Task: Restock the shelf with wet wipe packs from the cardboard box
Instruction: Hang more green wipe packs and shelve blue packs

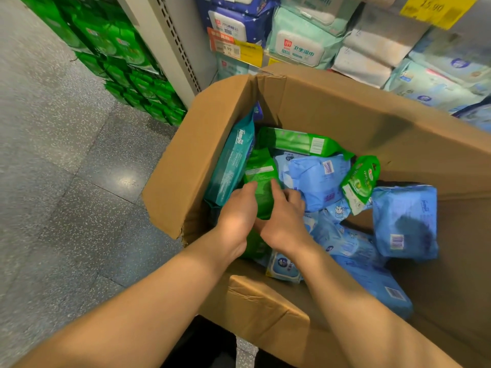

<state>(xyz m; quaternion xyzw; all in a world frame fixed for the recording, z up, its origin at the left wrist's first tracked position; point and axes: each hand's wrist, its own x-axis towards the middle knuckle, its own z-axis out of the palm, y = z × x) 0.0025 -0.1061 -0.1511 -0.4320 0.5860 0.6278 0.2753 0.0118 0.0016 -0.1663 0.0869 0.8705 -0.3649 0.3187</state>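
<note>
Both hands, left hand point(239, 208) and right hand point(284, 216), clasp a green wipe pack point(261, 176) near the cardboard box point(186, 166)'s left wall; slick film could slip, dragging neighbouring packs.

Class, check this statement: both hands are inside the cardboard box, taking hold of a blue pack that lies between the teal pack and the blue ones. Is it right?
Not quite. In the head view the left hand and right hand are inside the cardboard box, but the pack they take hold of is a green pack, not blue. It does lie between the teal pack and the blue ones.
</note>
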